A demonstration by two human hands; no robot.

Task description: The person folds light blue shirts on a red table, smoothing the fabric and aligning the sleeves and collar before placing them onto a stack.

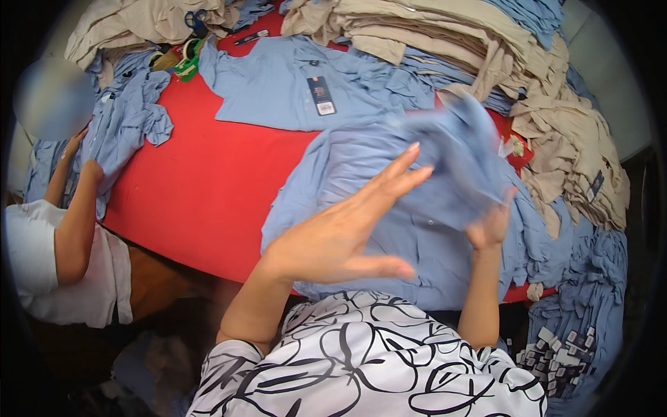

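A light blue shirt [445,257] is spread in front of me at the table's near edge, its upper right part lifted and smeared by motion. My left hand [333,226] hovers over its left half, fingers stretched and thumb apart, with nothing in it. At the right edge of the lifted cloth is my right hand [488,224]; its fingers are blurred, so whether they grip the fabric cannot be made out. Beyond, another light blue shirt [271,87] lies flat with a dark hang tag [321,96] on its front.
The table has a red cover [201,187]. Beige garments [431,35] are stacked at the back, more beige clothes [570,153] at the right. Blue garments with many tags [556,358] hang lower right. A green tape dispenser [187,61] and scissors [196,21] sit far left. A co-worker's arm [76,229] handles a blue shirt [132,118].
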